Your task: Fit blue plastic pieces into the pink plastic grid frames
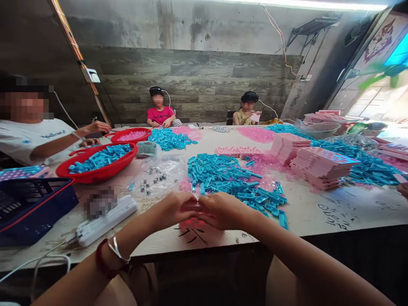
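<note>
My left hand (177, 208) and my right hand (221, 210) meet over the near edge of the table, fingers curled together. Between them is a small pinkish piece (190, 207), mostly covered by the fingers, so its kind is unclear. Just below the hands lies a pink panel with red spots (201, 224), partly hidden. Right beyond my fingers spreads a heap of blue plastic trough-shaped pieces (219, 172), with small clear-pink bits (266, 168) scattered around it.
Stacks of pink panels (321, 165) stand to the right. At left are a red basin (127, 163) of blue pieces, a dark blue basket (35, 208), a white power strip (106, 221) and a plastic bag (159, 174) with small metallic parts. Several people sit around the table (306, 212).
</note>
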The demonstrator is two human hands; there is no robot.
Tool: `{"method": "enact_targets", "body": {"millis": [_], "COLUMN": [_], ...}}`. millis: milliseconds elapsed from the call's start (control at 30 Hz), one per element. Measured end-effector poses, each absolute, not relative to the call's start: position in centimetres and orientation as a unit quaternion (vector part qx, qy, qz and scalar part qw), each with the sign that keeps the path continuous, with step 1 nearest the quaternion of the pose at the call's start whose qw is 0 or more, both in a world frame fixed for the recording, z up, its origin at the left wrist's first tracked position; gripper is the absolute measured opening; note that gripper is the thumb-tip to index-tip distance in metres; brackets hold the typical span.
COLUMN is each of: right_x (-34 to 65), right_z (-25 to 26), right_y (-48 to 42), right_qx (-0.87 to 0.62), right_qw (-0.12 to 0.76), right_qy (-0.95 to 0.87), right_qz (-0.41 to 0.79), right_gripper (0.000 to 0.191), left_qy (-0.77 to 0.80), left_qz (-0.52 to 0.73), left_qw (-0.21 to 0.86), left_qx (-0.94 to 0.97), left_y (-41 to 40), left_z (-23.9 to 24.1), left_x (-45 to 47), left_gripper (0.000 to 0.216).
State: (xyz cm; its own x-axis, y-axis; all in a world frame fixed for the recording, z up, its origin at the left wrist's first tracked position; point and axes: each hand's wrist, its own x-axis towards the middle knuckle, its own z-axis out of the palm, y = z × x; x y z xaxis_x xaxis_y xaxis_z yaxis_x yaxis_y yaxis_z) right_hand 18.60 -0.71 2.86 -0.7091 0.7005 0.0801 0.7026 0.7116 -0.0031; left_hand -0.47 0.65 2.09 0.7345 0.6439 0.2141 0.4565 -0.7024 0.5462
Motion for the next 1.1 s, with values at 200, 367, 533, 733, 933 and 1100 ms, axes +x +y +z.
{"method": "enact_targets", "body": {"millis": [200,367,533,733,933,1100], "right_x": [19.0,18.9,18.8,18.6,18.4,18.4], "right_z": [2.7,3.5,3.9,4.1,3.9,3.8], "right_y": [-0.8,-1.8,-2.4,-2.6,-2.7,-2.8], "right_qx": [-0.378,-0.384,-0.398,-0.4,-0.398,-0.402], "right_qw": [0.068,0.037,0.004,0.003,0.002,0.002], "right_qy": [-0.923,-0.922,-0.917,-0.915,-0.915,-0.914], "right_qz": [0.028,-0.009,-0.03,-0.045,-0.06,-0.061], "right_gripper": [0.031,0.03,0.029,0.029,0.028,0.026], "left_qy": [0.311,0.332,0.334,0.322,0.32,0.311], "left_qz": [0.201,0.191,0.185,0.187,0.189,0.201], "left_qw": [0.226,0.207,0.212,0.216,0.198,0.212], "left_qx": [0.901,0.9,0.9,0.903,0.907,0.904], "left_y": [0.3,0.3,-0.3,-0.4,-0.3,-0.1], "left_z": [2.0,1.4,1.6,1.2,1.0,0.9], "left_x": [0.0,0.1,0.3,0.2,0.3,0.2], "left_gripper": [0.031,0.033,0.029,0.023,0.02,0.022]}}
